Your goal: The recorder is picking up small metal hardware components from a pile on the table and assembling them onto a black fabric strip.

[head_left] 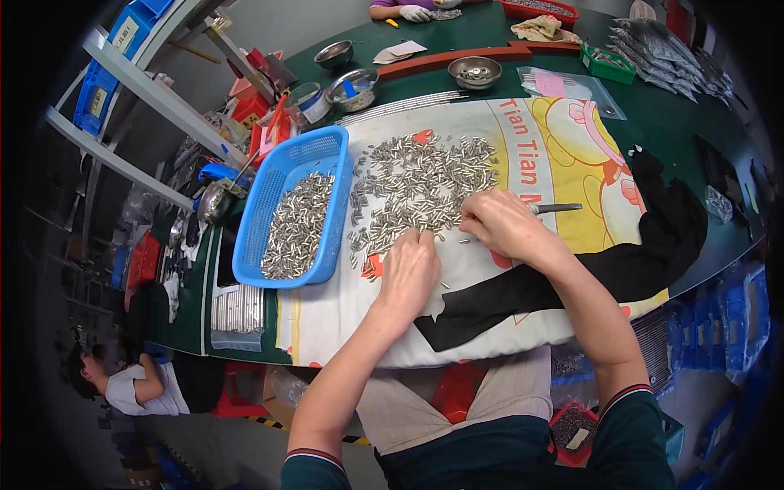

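Small silvery metal pins (429, 175) lie spread in a loose pile on a printed cloth (327, 327). My left hand (411, 273) is at the pile's near edge, fingers bent and pressed together at the pins; anything between the fingertips is hidden. To its right, my right hand (508, 222) has its fingers closed in a pinch by the pile's right edge, and its contents cannot be made out. A dark, narrow tool (561, 207) juts out to the right from behind that hand; whether it is held or lying there I cannot tell. A few stray pins lie between my hands.
Left of the pile stands a blue plastic basket (247, 253) with more pins in it. Black fabric (490, 306) stretches across the cloth below my right forearm. Metal bowls (475, 72) and a green tray (607, 64) sit farther back. A co-worker's gloved hand (416, 13) shows across the table.
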The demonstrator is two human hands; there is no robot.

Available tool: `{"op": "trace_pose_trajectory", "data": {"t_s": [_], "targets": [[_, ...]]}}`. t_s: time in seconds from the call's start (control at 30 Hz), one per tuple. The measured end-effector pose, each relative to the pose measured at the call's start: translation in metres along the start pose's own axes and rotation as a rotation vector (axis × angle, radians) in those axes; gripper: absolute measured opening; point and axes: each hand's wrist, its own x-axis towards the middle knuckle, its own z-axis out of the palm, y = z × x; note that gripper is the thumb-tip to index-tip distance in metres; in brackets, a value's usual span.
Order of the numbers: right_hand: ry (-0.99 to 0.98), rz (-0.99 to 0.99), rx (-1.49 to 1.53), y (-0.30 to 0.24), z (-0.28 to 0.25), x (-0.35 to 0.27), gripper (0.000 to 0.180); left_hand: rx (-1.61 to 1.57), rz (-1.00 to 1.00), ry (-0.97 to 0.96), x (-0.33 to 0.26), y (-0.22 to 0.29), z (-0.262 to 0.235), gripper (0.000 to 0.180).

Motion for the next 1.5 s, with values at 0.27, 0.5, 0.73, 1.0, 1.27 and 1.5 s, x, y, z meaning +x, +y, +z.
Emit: {"op": "trace_pose_trajectory", "data": {"t_s": [0.27,0.5,0.73,1.0,1.27,1.5], "targets": [[0.023,-0.171,-0.157,-0.002,0.02,-0.006,0.003,0.112,-0.036,-0.002,-0.001,-0.001,0.004,0.005],[0.091,-0.177,-0.313,-0.008,0.03,-0.007,0.004,0.036,-0.035,0.036,-0.004,-0.005,0.0,0.006],[0.272,-0.046,-0.062,-0.012,0.049,0.003,0.01,0.117,-0.041,0.011,-0.005,0.0,0.0,0.005],[0.164,-0.079,-0.169,-0.021,0.056,0.005,0.007,-0.06,-0.021,0.039,-0.011,-0.009,-0.007,0.004],[-0.038,-0.171,-0.376,-0.023,0.043,0.0,0.005,0.112,0.04,-0.033,-0.016,-0.005,-0.007,0.004],[-0.066,-0.219,-0.446,-0.033,0.035,-0.003,0.006,0.359,0.142,-0.083,-0.015,0.002,-0.006,0.007]]}}
